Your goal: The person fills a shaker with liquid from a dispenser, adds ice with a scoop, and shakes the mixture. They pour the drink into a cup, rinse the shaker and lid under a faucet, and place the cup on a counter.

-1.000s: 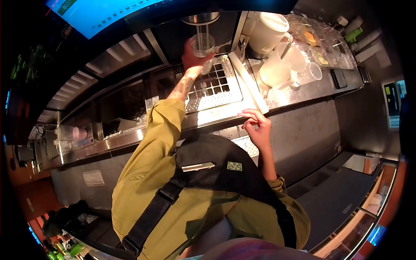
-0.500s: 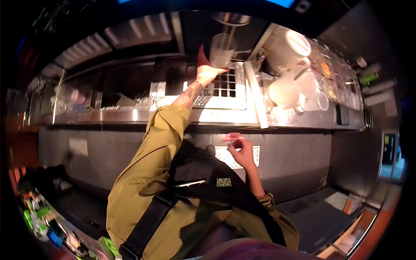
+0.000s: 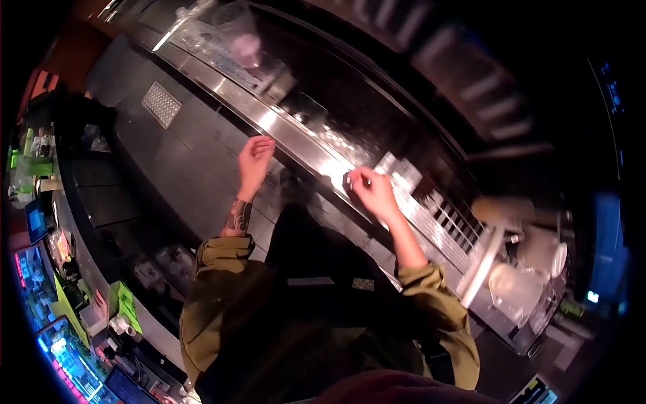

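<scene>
My left hand (image 3: 256, 161) hangs over the floor just short of the counter's front edge, its fingers curled together with nothing showing in them. My right hand (image 3: 374, 192) is over the metal edge of the counter (image 3: 289, 140), fingers bent in toward the thumb and nothing visible between them. A small dark patch shows at its fingertips. Beyond the right hand, a clear cup-like container (image 3: 399, 172) stands on the counter beside a dark recess. To its right lies a slotted metal grate (image 3: 456, 225).
Pale jugs (image 3: 515, 288) crowd the counter's right end, past a white bar (image 3: 482, 266). A clear container with pink contents (image 3: 246, 50) stands at the far left. Behind me on the left runs another counter with screens (image 3: 67, 357) and a green box (image 3: 123, 306). A textured plate (image 3: 161, 105) lies in the floor.
The view has swung left along the counter. My left hand has drawn back from the clear container under the dispenser above the grate. My right hand has come forward over the counter edge.
</scene>
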{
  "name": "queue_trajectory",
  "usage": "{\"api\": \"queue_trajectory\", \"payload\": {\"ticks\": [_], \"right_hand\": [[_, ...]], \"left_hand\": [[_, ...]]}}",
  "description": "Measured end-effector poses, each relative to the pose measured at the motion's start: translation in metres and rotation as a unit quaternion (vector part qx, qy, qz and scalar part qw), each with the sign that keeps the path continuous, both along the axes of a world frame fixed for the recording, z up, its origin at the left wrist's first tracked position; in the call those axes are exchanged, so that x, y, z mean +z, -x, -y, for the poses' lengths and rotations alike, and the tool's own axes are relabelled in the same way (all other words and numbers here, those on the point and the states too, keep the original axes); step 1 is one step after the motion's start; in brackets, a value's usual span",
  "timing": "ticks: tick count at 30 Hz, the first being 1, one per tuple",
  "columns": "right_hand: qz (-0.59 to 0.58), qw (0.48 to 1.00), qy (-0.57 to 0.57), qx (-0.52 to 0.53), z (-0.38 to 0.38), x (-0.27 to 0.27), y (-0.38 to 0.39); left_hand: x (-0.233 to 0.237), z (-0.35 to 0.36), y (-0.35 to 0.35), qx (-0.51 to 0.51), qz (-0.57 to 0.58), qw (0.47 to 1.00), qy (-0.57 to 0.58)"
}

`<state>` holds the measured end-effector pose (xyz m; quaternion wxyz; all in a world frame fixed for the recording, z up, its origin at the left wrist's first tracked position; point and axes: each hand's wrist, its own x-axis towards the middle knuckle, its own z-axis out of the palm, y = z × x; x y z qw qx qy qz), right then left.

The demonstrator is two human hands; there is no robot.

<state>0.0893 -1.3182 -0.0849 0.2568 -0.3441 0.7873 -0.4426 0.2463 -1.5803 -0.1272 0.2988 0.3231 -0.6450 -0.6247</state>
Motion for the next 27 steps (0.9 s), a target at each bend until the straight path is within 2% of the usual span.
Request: {"api": "queue_trajectory", "payload": {"ticks": [1,2,5,6,7,8,10,11,12,17,19,21,23,24,25,26,27], "right_hand": [[-0.049,0.999,0.022,-0.01,0.059,-0.017,0.022],[-0.085,0.996,-0.008,0.002,0.119,-0.037,0.047],[-0.128,0.977,-0.16,0.058,0.261,-0.142,0.097],[-0.1,0.966,-0.226,0.078,0.286,-0.178,0.108],[-0.017,0.957,-0.275,0.089,0.298,-0.21,0.111],[0.118,0.949,-0.285,0.068,0.298,-0.249,0.116],[0.325,0.911,-0.253,0.007,0.293,-0.309,0.121],[0.359,0.912,-0.185,-0.073,0.281,-0.276,0.1],[0.456,0.869,-0.153,-0.113,0.291,-0.217,0.095],[0.475,0.851,-0.209,-0.085,0.312,-0.224,0.108],[0.49,0.839,-0.223,-0.076,0.31,-0.226,0.109],[0.489,0.798,-0.351,0.017,0.31,-0.235,0.129],[0.473,0.735,-0.471,0.117,0.311,-0.247,0.151],[0.38,0.783,-0.48,0.114,0.319,-0.2,0.148],[0.205,0.749,-0.54,0.324,0.326,-0.197,0.151],[0.154,0.716,-0.585,0.349,0.323,-0.217,0.153],[0.094,0.722,-0.59,0.348,0.322,-0.223,0.151]], "left_hand": [[-0.003,0.041,-0.005,0.038,-0.003,0.999,0.005],[-0.004,0.082,-0.002,0.074,-0.007,0.997,0.01],[0.019,0.168,0.015,0.11,0.028,0.989,0.093],[0.028,0.187,0.026,0.097,0.013,0.991,0.092],[0.032,0.202,0.042,0.087,-0.004,0.992,0.091],[0.033,0.216,0.058,0.069,0.004,0.991,0.117],[0.02,0.233,0.095,0.049,0.007,0.984,0.174],[0.01,0.234,0.111,0.045,0.009,0.978,0.202],[-0.007,0.238,0.125,0.035,0.01,0.982,0.184],[-0.048,0.248,0.155,0.049,0.073,0.983,0.164],[-0.066,0.252,0.155,0.056,0.03,0.983,0.171],[-0.073,0.254,0.155,0.061,0.027,0.983,0.17],[-0.07,0.252,0.156,0.076,0.06,0.98,0.174],[-0.064,0.25,0.157,0.089,0.076,0.976,0.181],[-0.054,0.246,0.157,0.088,0.085,0.977,0.172],[-0.044,0.244,0.157,0.089,0.092,0.978,0.165],[-0.037,0.243,0.158,0.09,0.098,0.978,0.158]]}}
